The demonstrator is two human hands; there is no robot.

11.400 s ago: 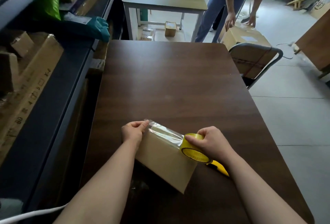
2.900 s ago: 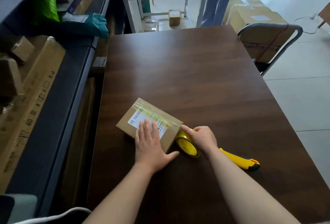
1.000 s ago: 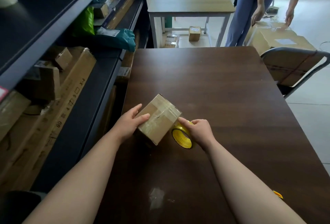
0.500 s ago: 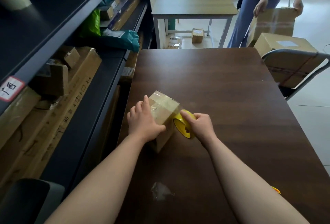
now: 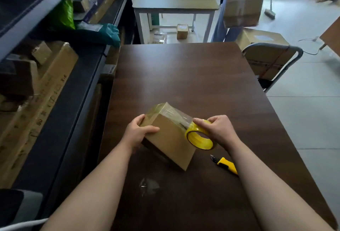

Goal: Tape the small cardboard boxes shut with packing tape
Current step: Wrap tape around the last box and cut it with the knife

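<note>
A small cardboard box [image 5: 171,139] stands tilted on the dark wooden table [image 5: 184,76], its broad plain face turned toward me. My left hand [image 5: 138,132] grips the box's left edge, thumb on the front face. My right hand [image 5: 217,129] holds the yellow roll of clear packing tape [image 5: 199,138] at the box's right edge. A strip of clear tape runs from the roll over the box's upper edge to its far corner.
A yellow utility knife [image 5: 225,165] lies on the table near my right forearm. Dark shelves with boxes [image 5: 46,83] line the left. A chair [image 5: 272,61] stands at the table's right side; behind it a person carries a large box [image 5: 242,0].
The box has been turned so its broad plain face looks at me. My right hand has drawn the roll to the right and pulled tape over the upper edge. The utility knife is in view again.
</note>
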